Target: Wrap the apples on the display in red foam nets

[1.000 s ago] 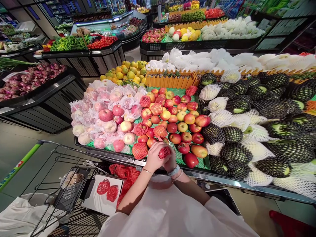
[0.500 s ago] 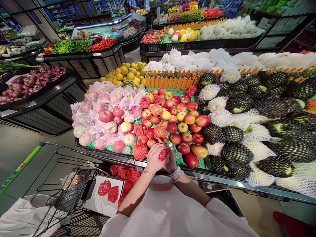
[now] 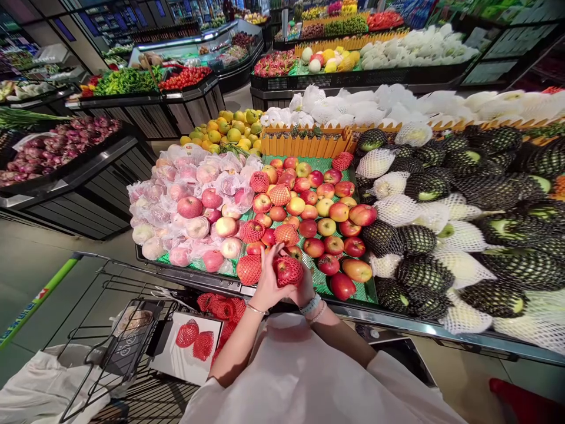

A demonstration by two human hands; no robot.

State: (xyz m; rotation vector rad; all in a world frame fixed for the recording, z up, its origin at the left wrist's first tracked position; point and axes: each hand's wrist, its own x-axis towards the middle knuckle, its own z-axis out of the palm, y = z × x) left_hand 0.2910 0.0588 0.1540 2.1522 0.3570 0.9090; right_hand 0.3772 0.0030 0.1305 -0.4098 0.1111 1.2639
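A red apple (image 3: 288, 271) is held between my two hands at the front edge of the apple display. My left hand (image 3: 267, 284) cups its left side and underside, fingers pointing up. On the right, my right hand (image 3: 304, 288) supports the apple from below and behind, its fingers partly hidden. Whether a thin net wraps the apple is hard to tell. Just left of my left hand lies an apple in a red foam net (image 3: 249, 270). Loose red and yellow apples (image 3: 326, 227) spread over the green mat (image 3: 362, 290) beyond.
A wire shopping cart (image 3: 110, 271) stands at left, holding a white box lid (image 3: 188, 347) with two red foam nets on it. Further red netting (image 3: 223, 309) lies beside the lid. Bagged apples (image 3: 179, 194) are left of the loose ones; net-wrapped melons (image 3: 424, 271) fill the right.
My hands have opened around the apple, showing much more of it. The left fingers moved from covering its top to its left side.
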